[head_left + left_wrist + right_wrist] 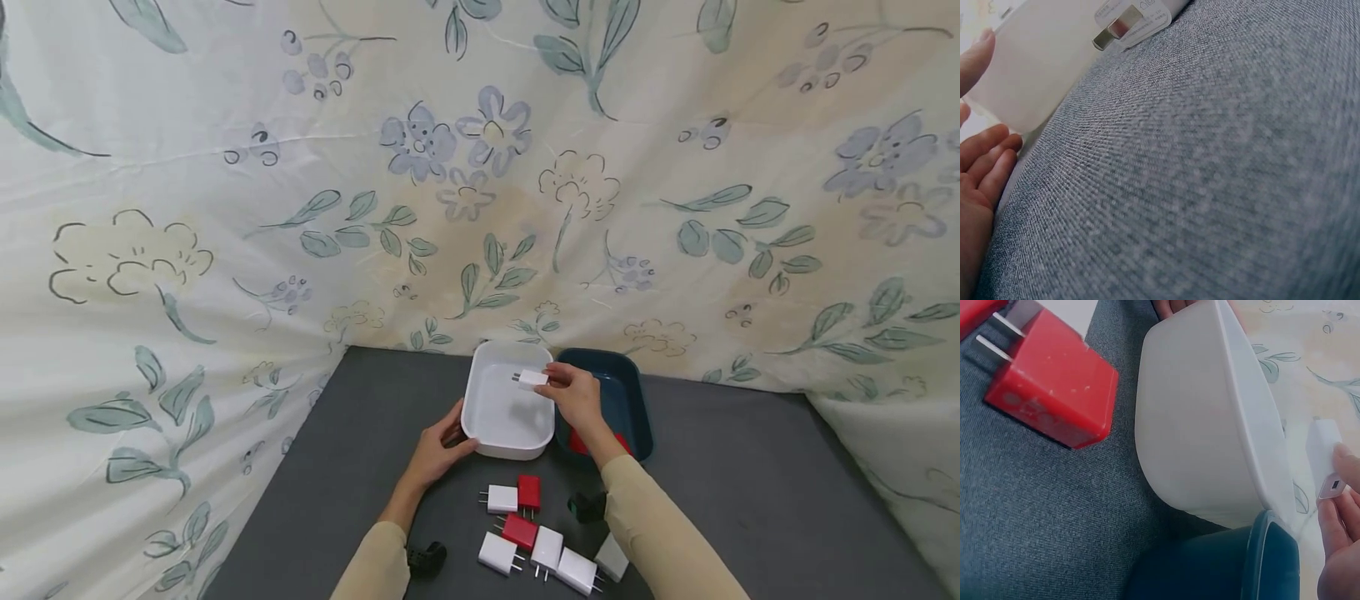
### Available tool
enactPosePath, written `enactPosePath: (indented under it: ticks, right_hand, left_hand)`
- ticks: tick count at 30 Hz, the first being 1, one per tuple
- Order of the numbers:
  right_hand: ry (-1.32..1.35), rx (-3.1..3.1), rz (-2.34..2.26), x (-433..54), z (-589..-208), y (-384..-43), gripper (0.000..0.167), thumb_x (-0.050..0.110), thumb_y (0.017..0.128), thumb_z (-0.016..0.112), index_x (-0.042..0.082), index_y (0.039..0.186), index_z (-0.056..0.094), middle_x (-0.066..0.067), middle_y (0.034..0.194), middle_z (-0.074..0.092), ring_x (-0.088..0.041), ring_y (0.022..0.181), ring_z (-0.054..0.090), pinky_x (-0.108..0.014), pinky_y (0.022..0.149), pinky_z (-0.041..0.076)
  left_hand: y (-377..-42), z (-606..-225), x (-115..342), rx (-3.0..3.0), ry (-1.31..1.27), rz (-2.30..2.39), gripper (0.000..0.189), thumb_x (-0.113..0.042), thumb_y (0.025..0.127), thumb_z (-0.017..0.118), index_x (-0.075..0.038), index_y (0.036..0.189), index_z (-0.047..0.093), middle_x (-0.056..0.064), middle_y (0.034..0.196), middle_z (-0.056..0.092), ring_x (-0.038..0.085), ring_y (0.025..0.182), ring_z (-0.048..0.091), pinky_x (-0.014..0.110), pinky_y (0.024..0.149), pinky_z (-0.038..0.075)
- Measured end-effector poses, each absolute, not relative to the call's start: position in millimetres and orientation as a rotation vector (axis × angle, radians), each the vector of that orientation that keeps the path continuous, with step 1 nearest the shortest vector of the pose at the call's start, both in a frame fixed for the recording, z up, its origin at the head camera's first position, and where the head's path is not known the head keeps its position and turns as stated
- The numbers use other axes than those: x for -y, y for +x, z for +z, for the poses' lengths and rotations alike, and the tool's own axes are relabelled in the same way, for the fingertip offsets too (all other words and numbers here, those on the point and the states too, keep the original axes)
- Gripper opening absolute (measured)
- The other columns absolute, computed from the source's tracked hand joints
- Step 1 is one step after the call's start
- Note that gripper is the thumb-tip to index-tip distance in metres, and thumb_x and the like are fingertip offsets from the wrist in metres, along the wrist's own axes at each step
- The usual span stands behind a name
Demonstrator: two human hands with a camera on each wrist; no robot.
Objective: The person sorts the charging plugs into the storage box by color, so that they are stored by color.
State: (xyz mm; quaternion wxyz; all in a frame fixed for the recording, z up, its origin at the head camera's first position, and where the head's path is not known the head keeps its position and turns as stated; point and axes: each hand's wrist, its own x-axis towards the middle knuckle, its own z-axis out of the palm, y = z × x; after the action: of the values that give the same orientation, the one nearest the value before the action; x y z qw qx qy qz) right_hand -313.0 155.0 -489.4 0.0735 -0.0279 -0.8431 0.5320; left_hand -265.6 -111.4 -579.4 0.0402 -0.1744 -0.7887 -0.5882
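My right hand (pixel 577 400) pinches a white USB wall charger (pixel 533 379) between thumb and fingers, above the white plastic bin (pixel 512 451). The charger's prongs point left in the head view; its USB port shows in the right wrist view. No other charger is visible inside the white bin. Beside that bin's left wall is my left hand (pixel 433 452), thumb by the front corner and fingers along the side. The left wrist view shows these fingers (pixel 999 164) loosely extended near the bin wall. Under my right forearm, the dark blue bin (pixel 643 408) holds something red, partly hidden.
Several white and red chargers lie on the grey cloth in front of the bins, among them a red charger (pixel 528 492) and a white charger (pixel 502 499). Another white charger (pixel 612 557) is partly behind my right sleeve. A floral curtain (pixel 450 250) hangs behind the bins.
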Motion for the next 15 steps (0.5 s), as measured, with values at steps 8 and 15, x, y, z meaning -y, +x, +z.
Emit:
enactPosePath:
  ticks: [8, 15]
  right_hand:
    - [-0.112, 2.523, 1.659, -147, -487, -319, 0.048, 0.009, 0.079, 0.081, 0.006, 0.125, 0.065, -0.016, 0.119, 0.069, -0.028, 0.107, 0.069, -0.038, 0.092, 0.055]
    - [-0.158, 2.521, 1.650, -140, -485, -323, 0.048, 0.012, 0.079, 0.081, 0.008, 0.124, 0.066, -0.013, 0.118, 0.070, -0.025, 0.105, 0.069, -0.038, 0.092, 0.056]
  left_hand:
    - [-260, -567, 110, 2.409, -0.566, -1.782, 0.077, -0.017, 0.087, 0.074, -0.005, 0.151, 0.034, 0.018, 0.148, 0.045, 0.034, 0.131, 0.052, 0.049, 0.105, 0.046]
    - [-270, -584, 112, 2.432, -0.530, -1.806, 0.079, -0.025, 0.086, 0.076, -0.017, 0.152, 0.034, 0.008, 0.150, 0.046, 0.024, 0.133, 0.052, 0.041, 0.107, 0.046]
